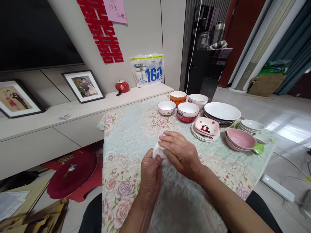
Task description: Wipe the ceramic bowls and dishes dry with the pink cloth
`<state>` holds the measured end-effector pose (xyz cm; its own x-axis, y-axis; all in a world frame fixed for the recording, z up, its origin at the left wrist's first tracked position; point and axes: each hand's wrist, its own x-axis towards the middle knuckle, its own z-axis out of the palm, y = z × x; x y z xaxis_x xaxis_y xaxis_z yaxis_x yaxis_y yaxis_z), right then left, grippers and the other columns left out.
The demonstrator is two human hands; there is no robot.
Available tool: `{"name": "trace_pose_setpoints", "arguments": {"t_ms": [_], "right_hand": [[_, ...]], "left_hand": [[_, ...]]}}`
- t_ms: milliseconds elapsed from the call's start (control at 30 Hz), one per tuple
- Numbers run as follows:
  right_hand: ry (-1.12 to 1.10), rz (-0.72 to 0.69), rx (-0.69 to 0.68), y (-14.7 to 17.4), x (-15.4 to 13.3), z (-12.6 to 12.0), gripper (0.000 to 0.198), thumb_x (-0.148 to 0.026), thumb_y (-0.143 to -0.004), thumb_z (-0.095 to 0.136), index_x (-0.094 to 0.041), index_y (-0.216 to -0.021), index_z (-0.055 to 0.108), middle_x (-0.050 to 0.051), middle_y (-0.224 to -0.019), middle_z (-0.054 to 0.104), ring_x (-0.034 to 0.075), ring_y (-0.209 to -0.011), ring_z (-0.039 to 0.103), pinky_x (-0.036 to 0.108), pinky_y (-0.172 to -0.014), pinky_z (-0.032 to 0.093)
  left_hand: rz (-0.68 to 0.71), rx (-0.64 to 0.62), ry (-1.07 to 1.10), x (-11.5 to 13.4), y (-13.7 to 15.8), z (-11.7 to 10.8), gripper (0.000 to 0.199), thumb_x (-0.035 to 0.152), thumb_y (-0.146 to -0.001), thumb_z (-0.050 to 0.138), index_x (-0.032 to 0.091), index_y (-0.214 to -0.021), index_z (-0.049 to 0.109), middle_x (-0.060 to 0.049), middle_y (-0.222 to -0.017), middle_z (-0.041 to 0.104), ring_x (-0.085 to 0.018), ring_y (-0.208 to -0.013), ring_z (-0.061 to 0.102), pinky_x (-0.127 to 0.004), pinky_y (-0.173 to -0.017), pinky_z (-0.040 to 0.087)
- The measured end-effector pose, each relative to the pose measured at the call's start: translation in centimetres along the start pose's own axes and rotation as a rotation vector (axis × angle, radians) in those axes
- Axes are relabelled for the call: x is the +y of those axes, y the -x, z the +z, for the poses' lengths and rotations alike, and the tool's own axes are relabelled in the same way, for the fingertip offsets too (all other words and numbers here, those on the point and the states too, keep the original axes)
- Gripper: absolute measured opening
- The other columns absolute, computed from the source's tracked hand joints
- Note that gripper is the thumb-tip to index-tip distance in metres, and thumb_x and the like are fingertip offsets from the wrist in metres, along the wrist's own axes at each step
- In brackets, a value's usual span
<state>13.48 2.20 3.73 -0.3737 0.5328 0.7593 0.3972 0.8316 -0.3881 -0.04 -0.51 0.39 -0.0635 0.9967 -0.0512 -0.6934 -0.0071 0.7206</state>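
Note:
Over the middle of the table, my left hand [152, 166] is closed, its thumb in front, on what looks like a small white dish [155, 152], mostly hidden by fingers. My right hand [181, 153] lies over it from the right, fingers bent, pressing a pale pinkish-white cloth [160, 132] against it. A corner of the cloth sticks up past the fingertips. Beyond my hands are a white bowl [166, 108] and a stack of red-patterned bowls [188, 110]. Nearest to my right hand are square cat-print dishes [206, 126] on white plates [202, 138].
A floral tablecloth [126, 191] covers the table. Orange bowls [178, 96], large white plates [222, 111], pink leaf-shaped dishes [240, 139] and small green-handled bowls [252, 125] crowd the right side. A cabinet ledge [111, 99] behind holds framed photos, a red jar [122, 86] and a plastic pack [147, 71].

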Motion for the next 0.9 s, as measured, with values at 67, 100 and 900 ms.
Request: {"name": "trace_pose_setpoints", "arguments": {"t_ms": [67,100,900], "right_hand": [[-0.002,-0.041,-0.023,0.1,0.2,0.1,0.034,-0.014,-0.093,0.054,-0.018,-0.124,0.066,0.011,-0.129,0.066,0.027,-0.132,0.051,0.049,-0.113,0.037],[-0.026,-0.012,-0.005,0.2,0.6,0.0,0.033,-0.014,-0.094,0.053,-0.019,-0.123,0.067,0.011,-0.13,0.065,0.026,-0.131,0.051,0.049,-0.112,0.038],[-0.358,0.644,0.219,0.8,4.7,-1.0,0.019,-0.04,-0.086,0.066,-0.021,-0.087,0.068,0.003,-0.09,0.066,0.021,-0.087,0.06,0.036,-0.083,0.046]], "left_hand": [[-0.004,-0.013,0.029,0.1,0.0,-0.1,0.029,0.024,-0.064,0.086,0.014,-0.086,0.071,-0.004,-0.087,0.073,-0.013,-0.077,0.061,-0.023,-0.074,0.049],[-0.012,-0.02,0.039,0.1,-0.1,-0.1,0.028,0.025,-0.067,0.085,0.015,-0.089,0.071,-0.004,-0.089,0.073,-0.014,-0.08,0.063,-0.024,-0.076,0.049],[0.017,0.017,-0.011,0.0,-0.4,0.1,0.029,0.034,-0.067,0.086,0.015,-0.082,0.068,-0.004,-0.08,0.073,-0.019,-0.076,0.065,-0.03,-0.075,0.051]]}}
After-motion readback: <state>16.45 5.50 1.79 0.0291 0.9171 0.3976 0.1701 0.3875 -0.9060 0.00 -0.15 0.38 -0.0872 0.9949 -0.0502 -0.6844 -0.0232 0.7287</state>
